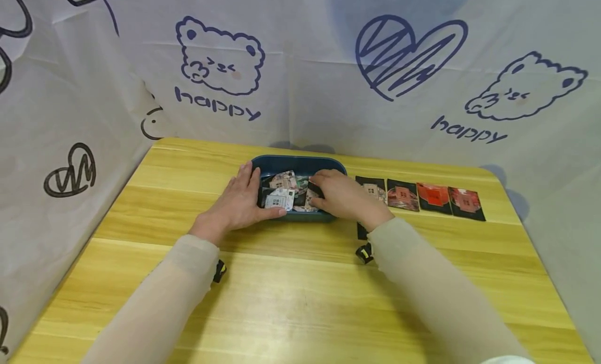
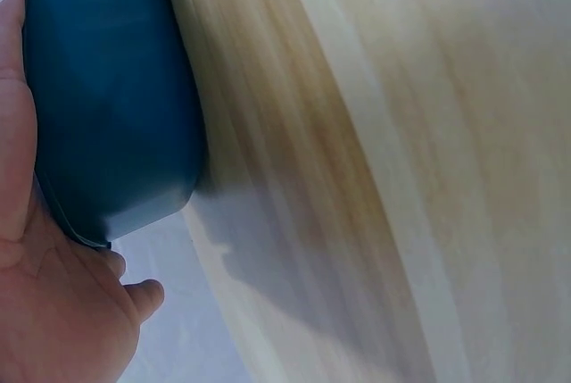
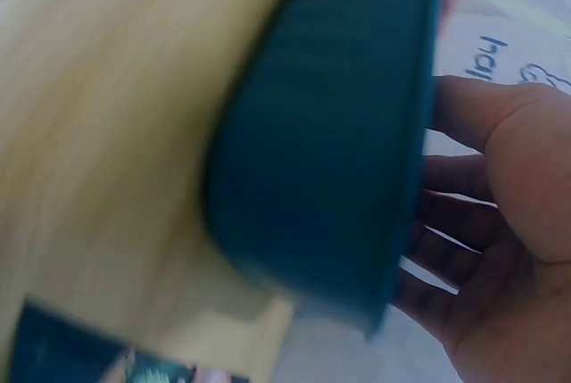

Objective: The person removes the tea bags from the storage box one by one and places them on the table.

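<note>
The right hand reaches over the bin's right end, its fingers visibly parted in the right wrist view, but the wall hides the fingertips there, so I cannot tell whether they pinch anything. The left hand lies against the left end with fingers extended and spread, its thumb along the near rim. For sorting through the contents, it would probably serve best to let the left hand brace the bin while the right takes 1 packet at a time by a free edge, since these overlap and could drag each other along. As for where the packets lie, a reddish patterned packet sits inside the bin, right at the right hand's thumb and fingers, partly covered by them; a white packet is at the near left, close by the left thumb, with others between and behind. Outside, just right of the right hand, 4 packets stand in a row across the table, the leftmost partly hidden by that hand. Near them, a dark piece shows beside the right wrist. Beyond the table's far edge hangs a white cloth with drawn bears and hearts.
</note>
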Demonstrator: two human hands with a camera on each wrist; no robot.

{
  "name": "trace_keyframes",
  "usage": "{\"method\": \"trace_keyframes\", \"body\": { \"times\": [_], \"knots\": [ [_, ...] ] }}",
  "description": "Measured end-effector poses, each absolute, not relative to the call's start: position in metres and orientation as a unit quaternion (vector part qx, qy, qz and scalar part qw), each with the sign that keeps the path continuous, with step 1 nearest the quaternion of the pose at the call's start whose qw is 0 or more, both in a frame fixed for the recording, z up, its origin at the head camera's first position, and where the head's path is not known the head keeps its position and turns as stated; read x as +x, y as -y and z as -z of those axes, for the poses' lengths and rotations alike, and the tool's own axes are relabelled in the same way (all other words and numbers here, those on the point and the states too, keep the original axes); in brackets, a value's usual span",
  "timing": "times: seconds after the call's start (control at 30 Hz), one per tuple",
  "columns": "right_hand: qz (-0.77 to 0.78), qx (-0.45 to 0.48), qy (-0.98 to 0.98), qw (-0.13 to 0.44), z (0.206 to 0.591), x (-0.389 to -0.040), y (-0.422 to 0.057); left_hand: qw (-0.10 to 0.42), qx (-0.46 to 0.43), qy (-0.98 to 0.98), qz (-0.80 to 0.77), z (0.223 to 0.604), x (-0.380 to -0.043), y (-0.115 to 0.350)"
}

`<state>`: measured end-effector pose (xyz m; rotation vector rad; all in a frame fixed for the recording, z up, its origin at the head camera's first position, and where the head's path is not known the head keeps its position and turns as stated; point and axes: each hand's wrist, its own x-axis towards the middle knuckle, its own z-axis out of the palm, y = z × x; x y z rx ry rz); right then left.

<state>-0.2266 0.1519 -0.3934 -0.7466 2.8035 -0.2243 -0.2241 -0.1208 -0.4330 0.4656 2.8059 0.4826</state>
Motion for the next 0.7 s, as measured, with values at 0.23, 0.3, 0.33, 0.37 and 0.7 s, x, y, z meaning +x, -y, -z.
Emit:
{"method": "trace_keyframes", "body": {
  "times": [0.23, 0.3, 0.33, 0.37, 0.7],
  "knots": [
    [0.074, -0.247, -0.958, 0.122, 0.413, -0.239, -0.122, 0.127, 0.163, -0.965, -0.163, 0.433, -0.224, 0.121],
    [0.072, -0.24, -0.96, 0.126, 0.416, -0.242, -0.114, 0.127, 0.164, -0.965, -0.163, 0.433, -0.224, 0.121],
    [0.068, -0.237, -0.961, 0.127, 0.417, -0.243, -0.111, 0.127, 0.163, -0.965, -0.164, 0.432, -0.224, 0.12],
    [0.063, -0.235, -0.962, 0.128, 0.418, -0.245, -0.107, 0.128, 0.163, -0.964, -0.164, 0.432, -0.224, 0.12],
    [0.001, -0.22, -0.966, 0.138, 0.423, -0.256, -0.088, 0.127, 0.16, -0.964, -0.168, 0.432, -0.224, 0.12]
  ]
}}
